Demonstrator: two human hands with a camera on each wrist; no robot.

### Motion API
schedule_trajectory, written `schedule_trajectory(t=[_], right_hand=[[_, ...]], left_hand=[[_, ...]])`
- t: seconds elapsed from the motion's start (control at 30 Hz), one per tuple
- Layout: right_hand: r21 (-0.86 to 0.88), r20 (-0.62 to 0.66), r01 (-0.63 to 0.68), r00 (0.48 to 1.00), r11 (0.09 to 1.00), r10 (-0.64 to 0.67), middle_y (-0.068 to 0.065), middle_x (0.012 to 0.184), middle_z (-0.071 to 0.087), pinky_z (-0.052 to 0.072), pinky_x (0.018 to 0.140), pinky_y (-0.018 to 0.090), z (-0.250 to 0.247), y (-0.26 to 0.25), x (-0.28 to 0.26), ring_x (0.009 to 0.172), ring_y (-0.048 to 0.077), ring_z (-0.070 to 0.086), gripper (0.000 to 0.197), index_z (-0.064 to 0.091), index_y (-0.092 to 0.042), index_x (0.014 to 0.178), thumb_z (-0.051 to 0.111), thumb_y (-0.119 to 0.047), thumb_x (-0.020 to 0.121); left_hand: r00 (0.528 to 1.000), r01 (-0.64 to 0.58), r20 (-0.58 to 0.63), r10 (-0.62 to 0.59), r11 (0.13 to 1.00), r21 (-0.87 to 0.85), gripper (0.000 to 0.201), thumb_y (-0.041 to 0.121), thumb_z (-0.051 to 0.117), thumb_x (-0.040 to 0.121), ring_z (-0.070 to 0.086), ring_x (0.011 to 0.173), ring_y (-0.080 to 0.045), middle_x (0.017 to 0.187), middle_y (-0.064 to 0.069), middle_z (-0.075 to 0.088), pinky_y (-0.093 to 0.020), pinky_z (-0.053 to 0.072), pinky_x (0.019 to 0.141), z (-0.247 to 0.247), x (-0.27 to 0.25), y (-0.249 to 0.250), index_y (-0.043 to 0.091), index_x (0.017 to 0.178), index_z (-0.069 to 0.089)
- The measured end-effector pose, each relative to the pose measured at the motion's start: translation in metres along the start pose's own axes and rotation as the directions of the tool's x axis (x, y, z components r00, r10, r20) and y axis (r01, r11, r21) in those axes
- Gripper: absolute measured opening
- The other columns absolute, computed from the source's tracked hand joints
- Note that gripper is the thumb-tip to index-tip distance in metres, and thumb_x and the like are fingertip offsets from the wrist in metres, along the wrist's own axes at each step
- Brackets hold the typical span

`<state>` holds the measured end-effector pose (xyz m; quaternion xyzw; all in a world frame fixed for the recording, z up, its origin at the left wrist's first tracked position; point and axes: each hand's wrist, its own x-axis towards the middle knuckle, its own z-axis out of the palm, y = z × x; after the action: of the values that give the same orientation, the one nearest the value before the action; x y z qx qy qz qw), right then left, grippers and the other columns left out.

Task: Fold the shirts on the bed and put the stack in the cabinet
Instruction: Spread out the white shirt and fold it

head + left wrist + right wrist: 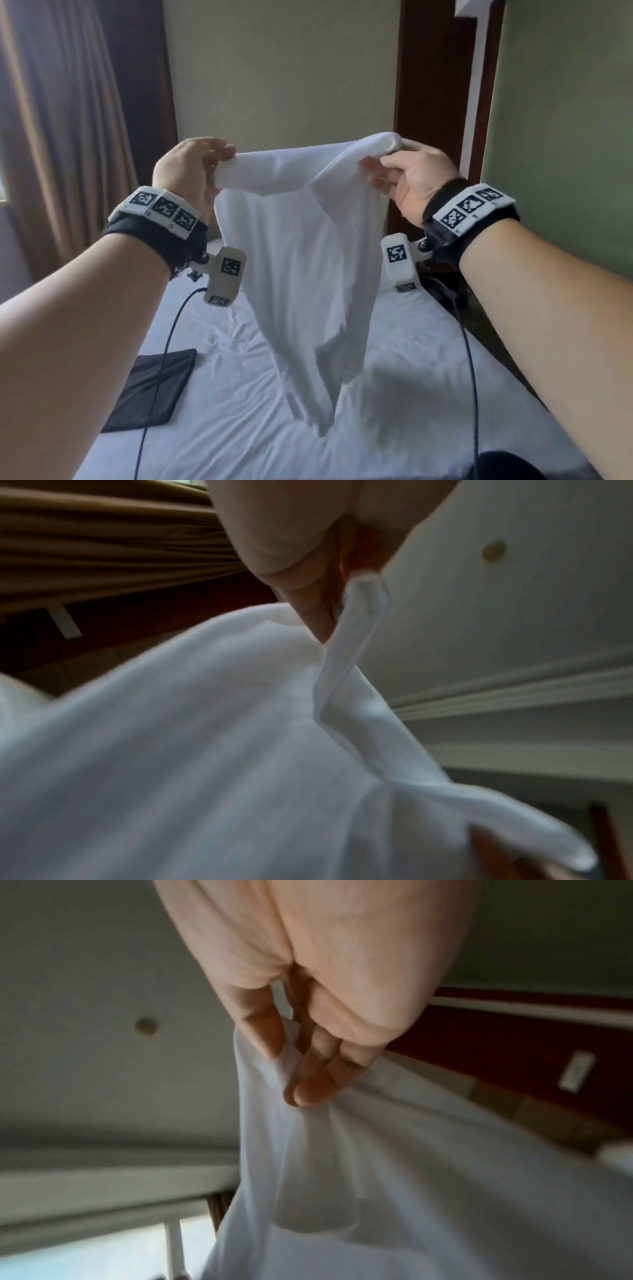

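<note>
head view: the person holds a white shirt (301,260) up in the air above the bed (411,394), arms stretched forward. the left hand (191,171) pinches one upper corner of the cloth between thumb and fingers; the right hand (407,178) has its fingers curled round the other upper edge, cloth bunched over the fingertips. the shirt hangs between the two hands and tapers to a point just above the white sheet; whether the tip touches cannot be told. a folded black shirt (154,387) lies flat on the bed to the left, well apart from the hanging one. brown curtains (61,137) hang at the left; a dark wooden door frame (431,102) stands behind the right hand.

left wrist view: the left hand (301,547) nips a narrow hemmed edge of the white shirt (205,750) between thumb and fingers; the rest falls away below, blurred.

right wrist view: the right hand (308,1001) has its fingers (315,1088) pressed into a gathered fold of the white shirt (411,1191), thumb on the other side, closed on the cloth.
</note>
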<state>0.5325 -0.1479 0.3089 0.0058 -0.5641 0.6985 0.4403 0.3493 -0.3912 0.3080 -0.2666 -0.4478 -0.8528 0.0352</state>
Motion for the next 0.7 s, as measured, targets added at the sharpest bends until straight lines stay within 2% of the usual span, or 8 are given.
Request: schedule_trajectory(t=[0.07,0.17,0.27,0.37,0.47,0.57,0.6,0.7], right_hand=[[-0.344,0.019,0.059,0.998,0.937,-0.056,0.016,0.106,0.076,0.057,0.069,0.034,-0.006,-0.001,-0.003,0.092,0.028,0.076,0.025,0.070,-0.005,0.110,0.056,0.007,0.092],[-0.712,0.038,0.067,0.998,0.699,-0.058,0.014,0.088,0.077,0.059,0.063,0.036,-0.031,0.017,-0.009,0.075,0.024,0.077,0.024,0.075,-0.005,0.099,0.055,0.005,0.092],[-0.827,-0.023,-0.040,0.999,0.561,0.038,0.008,0.080,0.077,0.057,0.057,0.031,-0.059,0.045,-0.014,0.067,0.022,0.076,0.025,0.076,-0.010,0.092,0.053,-0.001,0.095],[-0.839,-0.084,-0.164,0.981,0.519,0.175,0.009,0.077,0.077,0.056,0.058,0.031,-0.083,0.080,-0.016,0.065,0.025,0.075,0.018,0.073,-0.012,0.088,0.057,-0.011,0.096],[-0.799,-0.154,-0.323,0.925,0.507,0.347,0.018,0.077,0.069,0.049,0.051,0.028,-0.105,0.120,-0.017,0.057,0.029,0.067,0.011,0.066,-0.009,0.093,0.056,-0.012,0.099],[-0.780,-0.208,-0.479,0.805,0.403,0.556,0.014,0.075,0.065,0.050,0.052,0.027,-0.129,0.157,-0.021,0.057,0.026,0.065,0.011,0.061,-0.014,0.098,0.053,-0.019,0.104],[-0.769,-0.226,-0.522,0.761,0.368,0.608,0.011,0.074,0.064,0.050,0.052,0.027,-0.137,0.168,-0.021,0.057,0.024,0.065,0.012,0.061,-0.017,0.098,0.052,-0.021,0.105],[-0.736,-0.286,-0.623,0.638,0.263,0.715,0.008,0.071,0.066,0.050,0.050,0.026,-0.162,0.197,-0.019,0.055,0.020,0.065,0.014,0.060,-0.017,0.101,0.049,-0.026,0.106]], left_hand=[[0.993,-0.063,0.116,0.021,0.924,0.378,0.023,0.011,0.075,0.081,0.073,0.090,-0.021,0.105,-0.010,0.078,-0.030,0.059,0.081,-0.011,0.002,-0.020,0.017,0.103,0.081],[0.960,-0.184,0.267,-0.083,0.531,0.827,0.035,0.017,0.077,0.082,0.072,0.099,-0.015,0.101,0.010,0.077,-0.031,0.055,0.098,-0.027,-0.002,-0.053,0.033,0.113,0.078],[0.892,-0.324,0.339,-0.298,0.100,0.941,0.038,0.026,0.073,0.082,0.066,0.086,-0.013,0.088,0.014,0.071,-0.023,0.050,0.080,-0.035,-0.014,-0.087,0.036,0.118,0.075],[0.820,-0.429,0.301,-0.486,-0.176,0.886,0.021,0.039,0.068,0.082,0.065,0.085,-0.017,0.089,0.006,0.071,-0.022,0.049,0.065,-0.039,-0.025,-0.119,0.030,0.098,0.079],[0.768,-0.440,0.212,-0.604,-0.257,0.860,0.027,0.047,0.066,0.084,0.056,0.086,-0.018,0.084,0.005,0.063,-0.018,0.039,0.058,-0.038,-0.032,-0.149,0.022,0.093,0.073],[0.731,-0.384,0.105,-0.675,-0.279,0.880,0.040,0.051,0.061,0.095,0.060,0.106,-0.023,0.101,-0.001,0.059,-0.023,0.040,0.079,-0.039,-0.031,-0.181,0.020,0.119,0.070],[0.723,-0.316,0.041,-0.690,-0.277,0.907,0.043,0.050,0.059,0.098,0.063,0.107,-0.025,0.104,-0.005,0.062,-0.024,0.040,0.083,-0.045,-0.027,-0.195,0.017,0.124,0.067],[0.638,0.044,-0.171,-0.751,-0.186,0.982,0.051,0.043,0.076,0.089,0.067,0.077,-0.027,0.100,-0.013,0.069,-0.031,0.057,0.080,-0.065,-0.012,-0.237,0.006,0.123,0.066]])
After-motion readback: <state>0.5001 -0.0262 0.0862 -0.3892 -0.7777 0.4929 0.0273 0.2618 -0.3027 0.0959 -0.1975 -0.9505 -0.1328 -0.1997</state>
